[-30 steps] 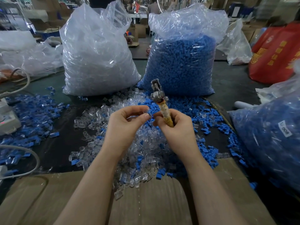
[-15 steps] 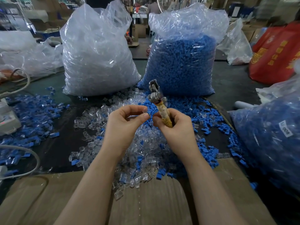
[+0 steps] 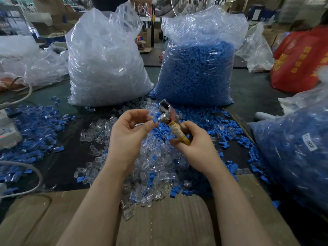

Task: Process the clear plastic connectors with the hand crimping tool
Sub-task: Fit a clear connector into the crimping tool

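Tilting left now, the crimping tool [image 3: 171,121] sits gripped in my right hand [image 3: 197,148]; my left hand [image 3: 128,135] has opened slightly, fingers [image 3: 151,124] pinching a blue piece [image 3: 155,121] beside its head.

This is a small factory or assembly workshop. Two tall plastic sacks, one of clear connectors [image 3: 106,68] and one of blue parts [image 3: 195,73], stand on a dark surface [image 3: 58,162] strewn with loose pieces. Cardboard cartons [image 3: 44,20], more bagged stock [image 3: 294,150] and a red sack [image 3: 301,61] crowd the space around.
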`<state>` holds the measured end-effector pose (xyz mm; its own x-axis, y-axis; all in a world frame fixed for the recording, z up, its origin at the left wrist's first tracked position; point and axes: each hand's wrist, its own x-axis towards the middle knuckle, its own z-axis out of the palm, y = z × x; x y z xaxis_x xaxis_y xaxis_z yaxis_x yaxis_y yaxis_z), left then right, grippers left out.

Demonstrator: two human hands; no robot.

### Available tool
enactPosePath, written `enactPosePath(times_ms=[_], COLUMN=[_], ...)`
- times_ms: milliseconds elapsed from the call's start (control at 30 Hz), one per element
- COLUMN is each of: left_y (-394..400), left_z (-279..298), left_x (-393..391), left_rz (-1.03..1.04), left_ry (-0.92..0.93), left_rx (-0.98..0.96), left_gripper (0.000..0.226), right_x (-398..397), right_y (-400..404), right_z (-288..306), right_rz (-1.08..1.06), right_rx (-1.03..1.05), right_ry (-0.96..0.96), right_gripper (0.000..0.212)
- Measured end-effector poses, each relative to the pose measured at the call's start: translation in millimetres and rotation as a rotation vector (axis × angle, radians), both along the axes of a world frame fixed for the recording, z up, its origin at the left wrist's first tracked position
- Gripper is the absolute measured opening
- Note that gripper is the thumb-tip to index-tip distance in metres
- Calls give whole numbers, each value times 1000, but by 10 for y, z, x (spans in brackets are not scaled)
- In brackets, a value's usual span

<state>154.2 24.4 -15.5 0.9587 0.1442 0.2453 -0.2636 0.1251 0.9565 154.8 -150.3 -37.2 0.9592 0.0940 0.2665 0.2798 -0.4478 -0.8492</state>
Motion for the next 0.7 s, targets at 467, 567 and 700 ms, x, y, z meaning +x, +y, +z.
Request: enactPosePath(times_ms=[467, 567, 700], left_y=[39, 37, 35], left_z=[-9, -15, -16], left_x=[7, 8, 12], left_rz=[-9, -4, 4], left_ry=[-81, -92, -103], left_rx=[-3, 11, 19], left_gripper=[27, 27, 29], right_x=[-38, -45, -41], right_y=[-36, -37, -38], right_z=[30, 36, 35], right_rz=[71, 76, 75], right_rx=[-177, -195, -218], right_ry=[84, 86, 93], right_gripper=[24, 25, 25])
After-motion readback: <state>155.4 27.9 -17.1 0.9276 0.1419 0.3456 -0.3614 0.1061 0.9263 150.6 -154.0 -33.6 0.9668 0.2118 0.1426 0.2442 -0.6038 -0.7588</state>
